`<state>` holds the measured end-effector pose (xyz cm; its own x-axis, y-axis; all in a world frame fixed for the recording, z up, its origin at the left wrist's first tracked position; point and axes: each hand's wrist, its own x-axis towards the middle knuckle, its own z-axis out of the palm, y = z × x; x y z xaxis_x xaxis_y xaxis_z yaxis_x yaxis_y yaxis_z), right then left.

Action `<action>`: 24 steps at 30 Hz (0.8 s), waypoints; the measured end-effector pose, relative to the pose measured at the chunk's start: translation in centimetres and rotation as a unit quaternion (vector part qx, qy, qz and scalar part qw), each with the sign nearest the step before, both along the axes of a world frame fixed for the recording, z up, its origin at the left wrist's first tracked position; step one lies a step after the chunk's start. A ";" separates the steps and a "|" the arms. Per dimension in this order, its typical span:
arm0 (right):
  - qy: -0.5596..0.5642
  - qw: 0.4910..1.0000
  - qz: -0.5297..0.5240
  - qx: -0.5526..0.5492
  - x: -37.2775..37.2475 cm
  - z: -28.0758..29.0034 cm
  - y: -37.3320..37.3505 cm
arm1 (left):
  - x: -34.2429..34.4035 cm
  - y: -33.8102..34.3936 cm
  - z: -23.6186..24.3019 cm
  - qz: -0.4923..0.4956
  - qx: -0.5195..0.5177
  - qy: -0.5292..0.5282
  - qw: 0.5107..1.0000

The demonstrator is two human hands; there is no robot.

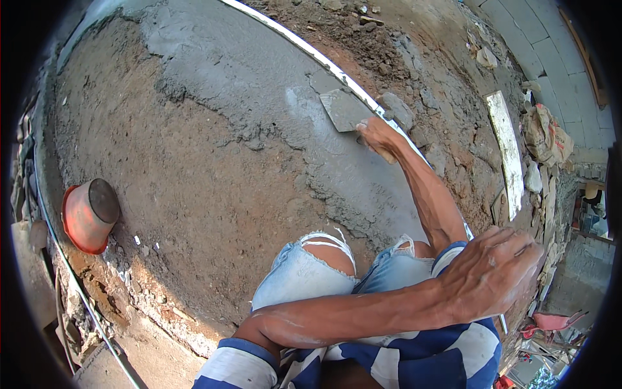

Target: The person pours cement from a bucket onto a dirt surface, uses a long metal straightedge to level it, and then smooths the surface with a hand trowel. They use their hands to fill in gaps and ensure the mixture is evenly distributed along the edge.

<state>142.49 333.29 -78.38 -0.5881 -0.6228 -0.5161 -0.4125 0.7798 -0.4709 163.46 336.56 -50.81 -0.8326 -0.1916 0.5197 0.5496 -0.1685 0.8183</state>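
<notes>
My right hand (379, 137) is closed on a trowel (343, 110) whose flat, square-ended, cement-smeared blade lies on wet grey mortar (214, 61), close beside a long white strip (324, 61). My left forearm crosses in front of my knees toward the right. At its end, my left hand (495, 272) is raised with its fingers curled. Its back faces up, hiding its palm and whatever may be in it. The mortar is smooth along the strip and ragged where it meets bare brown soil (181, 175).
An overturned orange-red bucket (87, 220) sits on the soil at the left. Beyond the white strip lie rubble (382, 58), a pale board (505, 146) and a crumpled sack (547, 136). A block wall (551, 52) stands at the upper right, a red wheelbarrow (551, 322) at the lower right.
</notes>
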 end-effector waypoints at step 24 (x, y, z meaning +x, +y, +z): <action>0.040 0.983 0.157 0.089 -6.4 0.0 -1.2 | -0.7 0.3 0.5 0.069 0.013 0.003 0.998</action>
<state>136.09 332.14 -78.33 -0.4244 -0.6838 -0.5936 -0.6766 0.6751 -0.2940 162.76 336.88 -50.35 -0.7946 -0.3179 0.5172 0.5732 -0.1122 0.8117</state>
